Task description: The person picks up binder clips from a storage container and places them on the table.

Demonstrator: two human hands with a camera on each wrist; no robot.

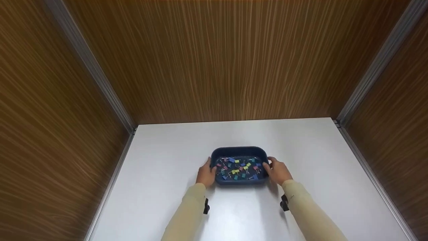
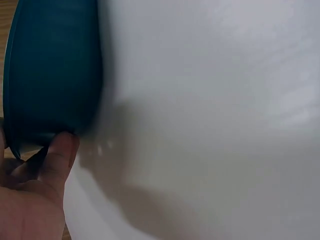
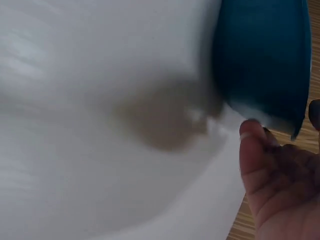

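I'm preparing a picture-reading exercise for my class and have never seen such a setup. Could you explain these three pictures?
There is no machine at work here, just a person's two bare hands. The wide picture is taken from the head, looking forward and down; the two close ones are taken from each wrist. The left hand and right hand grip opposite ends of a dark blue tray. Inside it lie small binder clips in several colours, including yellow and blue. Below is a white tabletop, with wood-grain panels on three sides.
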